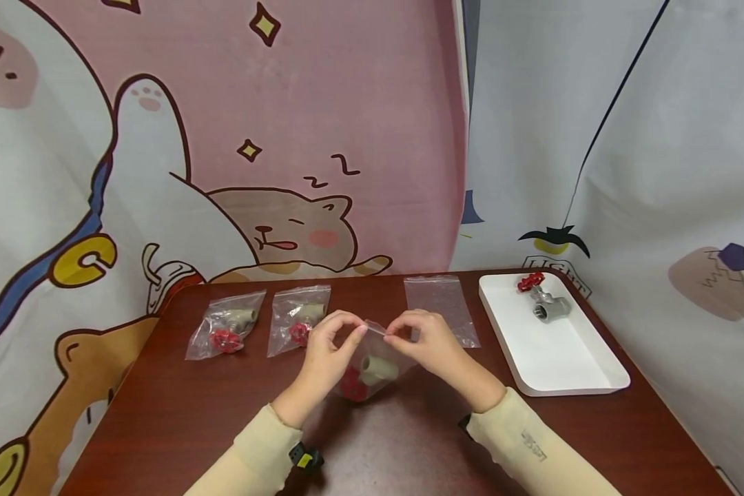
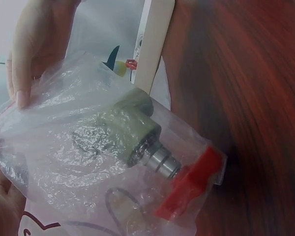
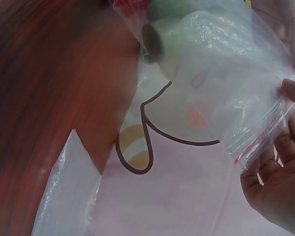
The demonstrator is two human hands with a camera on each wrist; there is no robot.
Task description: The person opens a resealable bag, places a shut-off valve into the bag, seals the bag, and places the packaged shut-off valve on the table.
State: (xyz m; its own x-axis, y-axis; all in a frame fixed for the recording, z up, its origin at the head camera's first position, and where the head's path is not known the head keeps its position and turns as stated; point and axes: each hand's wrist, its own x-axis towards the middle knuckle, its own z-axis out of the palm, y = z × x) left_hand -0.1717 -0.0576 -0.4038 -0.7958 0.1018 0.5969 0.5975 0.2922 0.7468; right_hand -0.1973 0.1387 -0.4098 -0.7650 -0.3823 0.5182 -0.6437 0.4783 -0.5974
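Note:
Between both hands hangs a clear zip bag (image 1: pixel 401 359), held up off the table by its top strip. My left hand (image 1: pixel 330 350) pinches one end of the strip between thumb and forefinger. The other end is pinched by my right hand (image 1: pixel 432 342), also with thumb and forefinger. Inside the bag lies a valve (image 2: pixel 130 129) with a greenish-beige body, a metal stem and a red handle (image 2: pixel 194 183). In the right wrist view the red-edged strip (image 3: pixel 260 137) runs beside the right fingers. Whether the strip is sealed along its length, I cannot tell.
Two bagged valves with red handles, one bag (image 1: pixel 207 336) at far left and another bag (image 1: pixel 280 336) beside it, lie on the table (image 1: pixel 180 413). A flat bag (image 1: pixel 437 300) lies behind the right hand. At right, a white tray (image 1: pixel 564 351) holds a metal valve (image 1: pixel 552 308).

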